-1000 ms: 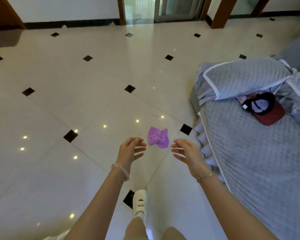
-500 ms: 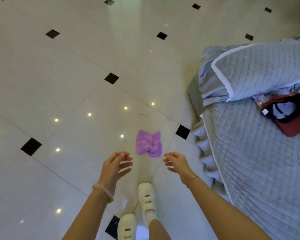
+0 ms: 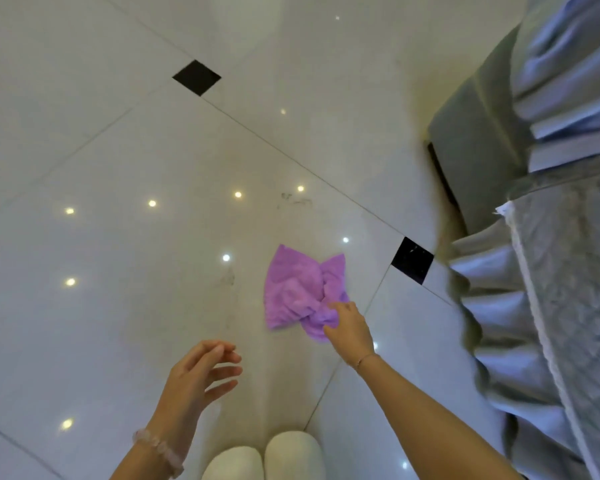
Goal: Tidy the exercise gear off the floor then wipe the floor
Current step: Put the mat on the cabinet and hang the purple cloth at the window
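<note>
Where the purple cloth (image 3: pixel 300 292) lies crumpled on the tiled floor (image 3: pixel 118 150), its bunched near edge is gripped by the right hand (image 3: pixel 349 329). The left hand (image 3: pixel 194 375) is held apart to the left, fingers loosely spread, nothing held. A quilted bed (image 3: pixel 551 306) is noted right of the right hand.

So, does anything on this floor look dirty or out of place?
Yes. Faint dark scuff marks smudge the glossy floor tile beyond the purple cloth, with a fainter smear to its left. The cloth itself lies crumpled, its near end bunched in the right hand. Nothing looks spilled or broken.
</note>
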`<move>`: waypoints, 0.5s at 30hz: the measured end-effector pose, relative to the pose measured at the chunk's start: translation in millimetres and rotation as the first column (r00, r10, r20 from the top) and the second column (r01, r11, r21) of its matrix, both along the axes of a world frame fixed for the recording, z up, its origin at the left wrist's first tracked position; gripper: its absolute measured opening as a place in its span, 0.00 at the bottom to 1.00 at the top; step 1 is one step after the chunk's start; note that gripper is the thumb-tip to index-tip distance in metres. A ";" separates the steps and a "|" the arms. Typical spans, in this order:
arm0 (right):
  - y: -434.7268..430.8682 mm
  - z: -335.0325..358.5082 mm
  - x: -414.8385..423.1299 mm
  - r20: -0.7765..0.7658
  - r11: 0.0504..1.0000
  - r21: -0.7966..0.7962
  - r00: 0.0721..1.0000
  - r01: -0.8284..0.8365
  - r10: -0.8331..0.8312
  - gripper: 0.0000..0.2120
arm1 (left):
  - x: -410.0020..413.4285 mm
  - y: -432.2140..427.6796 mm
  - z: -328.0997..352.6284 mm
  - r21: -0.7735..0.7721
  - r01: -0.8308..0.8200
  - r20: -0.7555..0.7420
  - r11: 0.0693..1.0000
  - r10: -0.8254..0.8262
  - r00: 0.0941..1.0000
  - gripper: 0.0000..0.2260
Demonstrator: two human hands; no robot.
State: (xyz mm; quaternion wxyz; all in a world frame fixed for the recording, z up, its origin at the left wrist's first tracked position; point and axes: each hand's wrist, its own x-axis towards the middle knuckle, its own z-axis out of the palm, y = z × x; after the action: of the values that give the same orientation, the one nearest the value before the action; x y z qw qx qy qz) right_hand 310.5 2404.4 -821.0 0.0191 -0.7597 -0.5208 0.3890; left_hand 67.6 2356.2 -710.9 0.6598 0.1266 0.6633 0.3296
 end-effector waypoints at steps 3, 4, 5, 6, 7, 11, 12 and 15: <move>7.4 -56.1 -1.1 0.119 0.999 0.017 0.992 -0.031 0.029 0.19 | -12.7 5.9 -43.8 0.002 0.005 -0.032 1.000 -0.005 0.999 0.08; 9.8 -68.6 -1.0 0.145 1.000 0.017 0.989 -0.019 0.017 0.18 | -17.4 7.6 -53.9 0.000 0.008 -0.045 1.000 -0.008 0.999 0.08; 12.6 -78.0 -0.7 0.172 1.000 0.017 0.985 -0.011 0.008 0.16 | -22.3 9.0 -61.6 -0.006 0.014 -0.061 1.000 -0.014 0.998 0.08; 16.0 -83.1 -0.2 0.197 1.000 0.028 0.980 -0.012 0.006 0.13 | -26.5 10.4 -66.0 -0.013 0.019 -0.076 1.000 -0.020 0.997 0.08; 19.1 -83.1 0.3 0.209 0.999 0.041 0.978 -0.017 0.008 0.10 | -30.1 11.5 -66.6 -0.022 0.021 -0.088 1.000 -0.023 0.996 0.09; 32.5 -38.0 0.9 0.078 0.988 0.117 0.991 0.103 -0.113 0.05 | -36.0 14.1 -33.3 -0.056 0.024 -0.116 0.998 -0.030 0.993 0.09; 35.5 -17.0 1.1 0.030 0.981 0.129 0.988 0.144 -0.150 0.05 | -34.4 15.3 -16.0 -0.060 0.029 -0.116 0.998 -0.036 0.993 0.09; 43.7 64.7 5.4 -0.134 0.950 0.136 0.955 0.282 -0.264 0.02 | -23.2 22.1 53.1 -0.045 0.053 -0.104 0.998 -0.058 0.993 0.09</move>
State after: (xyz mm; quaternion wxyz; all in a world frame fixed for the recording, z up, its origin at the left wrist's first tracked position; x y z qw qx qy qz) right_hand 315.9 2448.1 -756.2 0.1610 -0.7973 -0.4370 0.3841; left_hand 44.4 2378.3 -657.8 0.6355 0.1481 0.7001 0.2900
